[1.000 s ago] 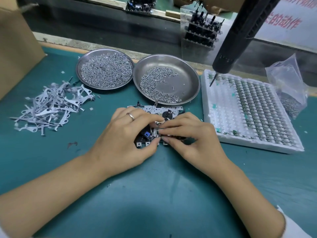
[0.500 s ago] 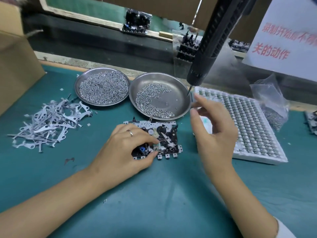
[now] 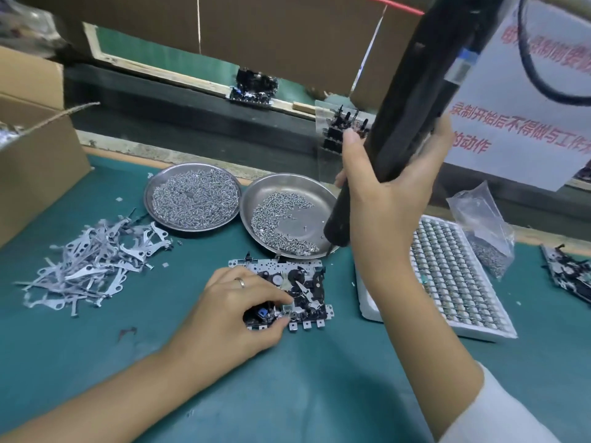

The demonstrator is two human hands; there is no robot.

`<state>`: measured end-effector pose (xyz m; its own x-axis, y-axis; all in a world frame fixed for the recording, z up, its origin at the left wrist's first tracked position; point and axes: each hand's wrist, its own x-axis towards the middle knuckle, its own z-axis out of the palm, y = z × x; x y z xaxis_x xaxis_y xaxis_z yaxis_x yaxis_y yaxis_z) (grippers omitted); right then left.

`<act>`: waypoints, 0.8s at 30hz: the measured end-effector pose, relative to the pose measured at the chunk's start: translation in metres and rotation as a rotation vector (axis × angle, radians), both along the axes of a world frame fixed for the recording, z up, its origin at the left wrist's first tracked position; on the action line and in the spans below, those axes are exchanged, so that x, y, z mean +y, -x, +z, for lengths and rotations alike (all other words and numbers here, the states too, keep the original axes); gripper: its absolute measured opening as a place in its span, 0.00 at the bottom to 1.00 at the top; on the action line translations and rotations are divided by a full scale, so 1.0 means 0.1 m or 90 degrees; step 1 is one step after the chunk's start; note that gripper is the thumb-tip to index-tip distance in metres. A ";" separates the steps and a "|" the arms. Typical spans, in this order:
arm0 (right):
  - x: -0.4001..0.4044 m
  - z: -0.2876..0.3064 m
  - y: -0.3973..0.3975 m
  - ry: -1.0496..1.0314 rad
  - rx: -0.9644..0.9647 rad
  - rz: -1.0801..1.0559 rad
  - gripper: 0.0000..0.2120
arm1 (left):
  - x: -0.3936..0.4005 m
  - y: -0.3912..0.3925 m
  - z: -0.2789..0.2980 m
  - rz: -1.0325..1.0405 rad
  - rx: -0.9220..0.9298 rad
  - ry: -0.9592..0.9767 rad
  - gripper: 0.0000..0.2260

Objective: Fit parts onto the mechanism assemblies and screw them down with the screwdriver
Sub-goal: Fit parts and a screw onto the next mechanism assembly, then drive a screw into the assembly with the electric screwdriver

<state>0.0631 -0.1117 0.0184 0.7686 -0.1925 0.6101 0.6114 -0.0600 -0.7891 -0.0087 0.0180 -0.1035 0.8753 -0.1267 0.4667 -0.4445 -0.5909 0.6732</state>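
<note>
At frame centre, the mechanism assembly (image 3: 289, 292) lay on the green surface (image 3: 287, 394), its near edge pinched by the left hand (image 3: 230, 318). The electric screwdriver (image 3: 393, 123), clasped by the right hand (image 3: 387, 199), hung over the right screw dish (image 3: 287, 215); screwing seemingly remained undone.

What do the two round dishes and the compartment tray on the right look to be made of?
Round dishes: probably stainless steel, going by the brushed grey sheen and rolled rims. Compartment tray: white, matte, thick-walled, likely foam, though moulded plastic is possible.
</note>
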 end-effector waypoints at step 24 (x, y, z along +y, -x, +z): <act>0.14 -0.45 0.40 -0.151 0.014 0.167 0.12 | 0.01 0.02 0.02 0.010 0.021 0.000 0.10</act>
